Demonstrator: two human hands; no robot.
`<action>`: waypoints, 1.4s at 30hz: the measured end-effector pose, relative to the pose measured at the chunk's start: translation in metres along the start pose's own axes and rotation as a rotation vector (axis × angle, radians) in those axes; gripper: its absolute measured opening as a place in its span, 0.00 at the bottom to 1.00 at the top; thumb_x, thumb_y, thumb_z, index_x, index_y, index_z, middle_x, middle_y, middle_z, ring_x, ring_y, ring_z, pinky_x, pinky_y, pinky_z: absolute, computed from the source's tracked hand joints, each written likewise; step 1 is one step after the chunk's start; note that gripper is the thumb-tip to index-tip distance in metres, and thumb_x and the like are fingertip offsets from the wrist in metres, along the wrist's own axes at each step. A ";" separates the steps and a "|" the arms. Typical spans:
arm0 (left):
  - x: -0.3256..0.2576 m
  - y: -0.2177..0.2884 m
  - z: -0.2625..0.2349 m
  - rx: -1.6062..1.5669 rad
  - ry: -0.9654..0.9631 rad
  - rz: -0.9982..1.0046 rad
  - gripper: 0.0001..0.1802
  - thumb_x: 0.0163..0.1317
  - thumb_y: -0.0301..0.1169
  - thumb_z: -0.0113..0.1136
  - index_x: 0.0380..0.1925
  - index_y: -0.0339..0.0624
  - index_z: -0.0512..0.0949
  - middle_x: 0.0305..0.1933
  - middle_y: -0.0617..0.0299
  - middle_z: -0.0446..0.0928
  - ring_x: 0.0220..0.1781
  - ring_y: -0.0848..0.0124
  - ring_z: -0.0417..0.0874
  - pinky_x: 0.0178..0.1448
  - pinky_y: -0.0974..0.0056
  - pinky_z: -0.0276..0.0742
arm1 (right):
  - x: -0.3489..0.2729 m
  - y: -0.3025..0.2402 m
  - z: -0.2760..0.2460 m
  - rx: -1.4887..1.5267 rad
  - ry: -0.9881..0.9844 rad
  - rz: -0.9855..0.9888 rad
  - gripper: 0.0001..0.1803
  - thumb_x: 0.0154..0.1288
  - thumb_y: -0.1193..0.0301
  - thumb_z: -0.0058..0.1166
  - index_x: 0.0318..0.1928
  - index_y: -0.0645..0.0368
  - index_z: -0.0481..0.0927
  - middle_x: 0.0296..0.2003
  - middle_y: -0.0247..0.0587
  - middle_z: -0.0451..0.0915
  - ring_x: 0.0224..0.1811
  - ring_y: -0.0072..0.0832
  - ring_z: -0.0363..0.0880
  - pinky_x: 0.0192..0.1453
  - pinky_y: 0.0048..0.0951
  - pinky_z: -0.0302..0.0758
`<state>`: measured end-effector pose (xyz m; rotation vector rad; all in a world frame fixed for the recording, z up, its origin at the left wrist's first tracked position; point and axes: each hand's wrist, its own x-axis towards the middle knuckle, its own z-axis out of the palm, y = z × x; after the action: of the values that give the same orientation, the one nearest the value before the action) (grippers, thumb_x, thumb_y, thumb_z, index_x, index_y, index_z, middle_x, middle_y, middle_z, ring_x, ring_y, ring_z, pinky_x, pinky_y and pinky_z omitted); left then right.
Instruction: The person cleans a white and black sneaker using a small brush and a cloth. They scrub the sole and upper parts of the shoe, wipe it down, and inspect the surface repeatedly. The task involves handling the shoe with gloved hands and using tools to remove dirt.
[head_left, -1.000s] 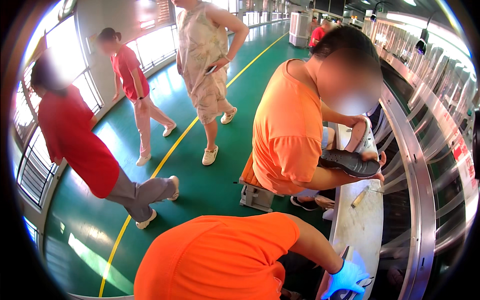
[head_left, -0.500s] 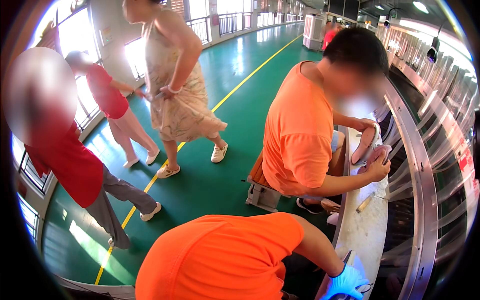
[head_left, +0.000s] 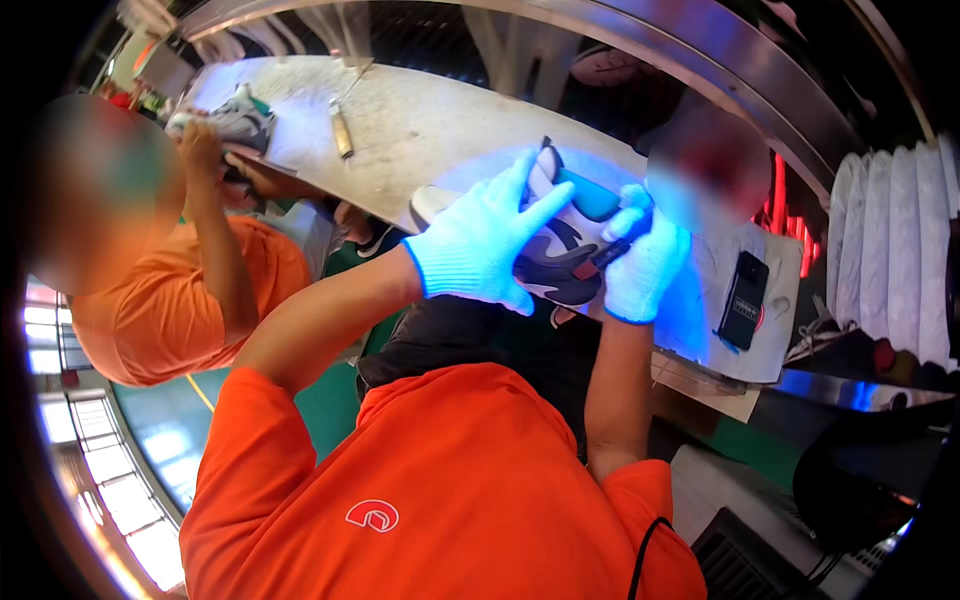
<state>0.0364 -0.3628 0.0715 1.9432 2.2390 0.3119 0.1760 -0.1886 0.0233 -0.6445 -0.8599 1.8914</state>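
A grey, white and black sneaker with a teal lining is held over the bench's near edge. My left hand, in a knitted glove lit blue, grips it from the left with thumb and fingers spread around it. My gloved right hand is closed at the sneaker's other end. Its fingers curl around a small dark thing that I cannot make out, close against the shoe. A pale shoe part shows behind my left wrist, mostly hidden.
On the white bench lie a wooden-handled tool and, at right, a black phone. A seated co-worker in orange handles another sneaker at left. A metal rail runs behind the bench; white rolled sheets hang at right.
My view has swung right from the green aisle and walking people to the bench. Both my gloved hands now show at the sneaker; before, one glove showed at the lower edge.
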 end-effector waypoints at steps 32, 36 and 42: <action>0.005 -0.030 0.012 -0.014 0.160 0.070 0.68 0.48 0.54 0.89 0.85 0.40 0.62 0.90 0.32 0.54 0.81 0.31 0.70 0.83 0.37 0.71 | 0.012 0.021 0.038 -0.131 -0.223 -0.098 0.24 0.95 0.54 0.44 0.43 0.58 0.81 0.25 0.39 0.79 0.19 0.28 0.75 0.25 0.32 0.73; 0.009 -0.025 0.014 0.024 0.169 0.052 0.73 0.44 0.58 0.89 0.86 0.39 0.61 0.90 0.30 0.53 0.83 0.31 0.68 0.84 0.36 0.72 | 0.023 0.027 0.011 0.189 -0.216 -0.009 0.30 0.93 0.43 0.41 0.45 0.53 0.85 0.27 0.38 0.83 0.20 0.30 0.76 0.25 0.35 0.71; 0.011 -0.011 0.018 -0.044 0.169 -0.070 0.73 0.44 0.60 0.88 0.86 0.38 0.62 0.90 0.31 0.53 0.83 0.30 0.68 0.84 0.34 0.70 | 0.026 0.034 -0.002 0.398 -0.275 0.088 0.32 0.92 0.39 0.40 0.45 0.50 0.86 0.28 0.36 0.83 0.19 0.30 0.73 0.25 0.35 0.69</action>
<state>0.0290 -0.3520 0.0519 1.8758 2.3751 0.5303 0.1483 -0.1757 -0.0070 -0.1842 -0.6006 2.1841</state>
